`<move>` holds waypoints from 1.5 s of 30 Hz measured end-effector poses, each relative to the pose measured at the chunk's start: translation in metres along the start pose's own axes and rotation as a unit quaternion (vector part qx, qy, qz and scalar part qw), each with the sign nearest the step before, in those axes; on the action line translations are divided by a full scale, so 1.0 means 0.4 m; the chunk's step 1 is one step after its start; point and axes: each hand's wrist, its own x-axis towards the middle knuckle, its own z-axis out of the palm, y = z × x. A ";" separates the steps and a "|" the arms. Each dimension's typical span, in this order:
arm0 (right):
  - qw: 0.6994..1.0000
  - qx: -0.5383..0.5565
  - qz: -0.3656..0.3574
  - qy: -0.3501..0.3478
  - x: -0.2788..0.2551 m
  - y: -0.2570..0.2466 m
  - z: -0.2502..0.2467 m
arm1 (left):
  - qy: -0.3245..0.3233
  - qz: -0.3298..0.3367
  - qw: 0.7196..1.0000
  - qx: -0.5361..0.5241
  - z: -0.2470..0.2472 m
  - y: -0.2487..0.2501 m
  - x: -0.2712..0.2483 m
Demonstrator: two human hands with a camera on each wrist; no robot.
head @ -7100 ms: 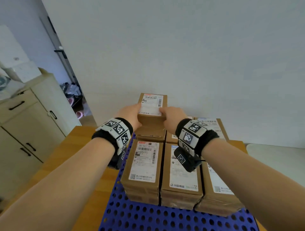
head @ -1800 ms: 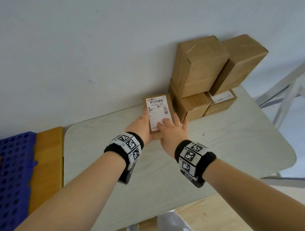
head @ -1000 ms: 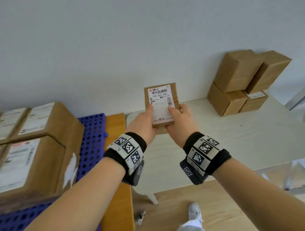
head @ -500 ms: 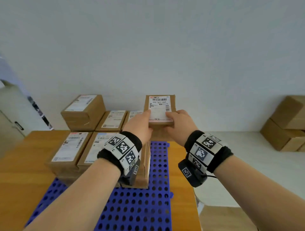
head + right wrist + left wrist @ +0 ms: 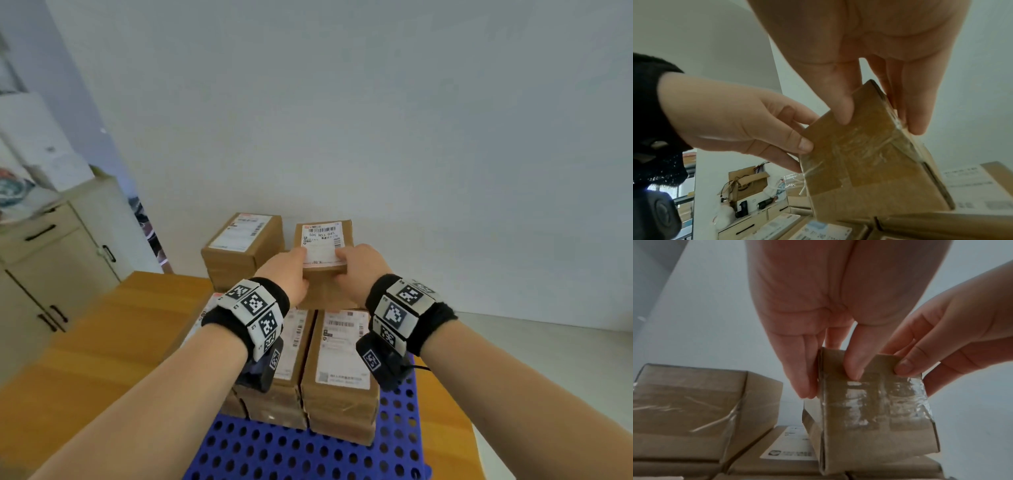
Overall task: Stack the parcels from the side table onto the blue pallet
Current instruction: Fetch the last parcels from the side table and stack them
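Observation:
A brown cardboard parcel (image 5: 322,246) with a white barcode label is held between both hands above the back of the stack on the blue pallet (image 5: 308,452). My left hand (image 5: 291,274) grips its left side and my right hand (image 5: 359,265) grips its right side, thumbs on the near taped end (image 5: 869,402). The parcel (image 5: 869,154) hangs slightly tilted, close over the lower layer of parcels (image 5: 342,359); I cannot tell whether it touches them. One upper-tier parcel (image 5: 243,240) sits just to its left.
The pallet lies on a wooden table (image 5: 102,325) against a white wall. A cream cabinet (image 5: 51,257) stands at the left. The pale side table (image 5: 548,359) shows at the right edge. Bare pallet holes lie in front of the stack.
Both hands lifted the parcel off the side table and carried it left to the pallet. It now hangs over the back of the stack, beside the upper parcel.

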 end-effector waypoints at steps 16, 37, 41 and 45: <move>0.984 0.027 0.164 0.058 0.060 -0.142 0.088 | -0.004 0.140 0.979 0.150 -0.087 -0.301 0.161; 0.987 -0.103 0.119 0.018 0.112 -0.222 0.100 | 0.026 0.153 0.979 0.130 -0.046 -0.385 0.178; 0.986 -0.117 0.120 0.010 0.115 -0.221 0.100 | 0.016 0.151 0.980 0.128 -0.044 -0.387 0.179; 0.985 -0.127 0.118 0.009 0.118 -0.217 0.100 | 0.015 0.151 0.980 0.131 -0.047 -0.387 0.177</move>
